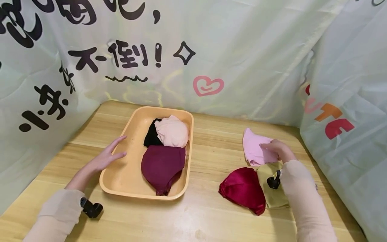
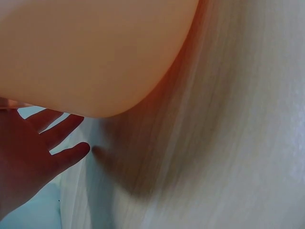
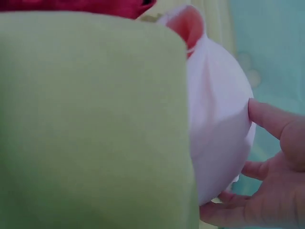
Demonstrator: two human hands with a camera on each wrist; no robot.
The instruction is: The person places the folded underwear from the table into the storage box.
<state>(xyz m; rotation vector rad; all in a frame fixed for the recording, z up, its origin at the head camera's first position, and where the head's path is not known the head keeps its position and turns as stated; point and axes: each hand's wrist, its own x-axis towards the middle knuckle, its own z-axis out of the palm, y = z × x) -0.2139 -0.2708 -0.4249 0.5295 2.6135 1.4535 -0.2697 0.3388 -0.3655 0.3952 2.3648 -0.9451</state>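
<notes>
Pink garment (image 1: 254, 149) lies on the right part of the wooden table (image 1: 205, 218), and your right hand (image 1: 279, 150) is at it, fingertips set along its rounded edge. The right wrist view shows contact, but you cannot tell from it whether those fingers have pinched the cloth or only touch it. Reaching for the rim probably gives your fingers a firm border to work with, rather than the broad domed face. Your left hand (image 1: 104, 159) grasps nothing: thumb and fingers spread at the left side of the tray (image 1: 128, 173), perhaps ready to steady it; whether they touch the rim is unclear.

Inside the tray, the plum garment (image 1: 163, 163) lies nearest you, with the pale pink garment (image 1: 173, 131) beyond it, partly over the black garment (image 1: 152, 136). They line the tray's right half, likely so each piece can nest beside the next without being crushed.

Near your right forearm, the crimson garment (image 1: 243, 190) sits against the olive garment (image 1: 273, 200), which adjoins the pink one. Crimson has a satin sheen and a pointed fold; olive looks matte and smooth with a straight edge. Plum and pink curve like moulded cups, suggesting folded bras that hold their shape. Your tray looks like smooth peach plastic with rounded corners.
</notes>
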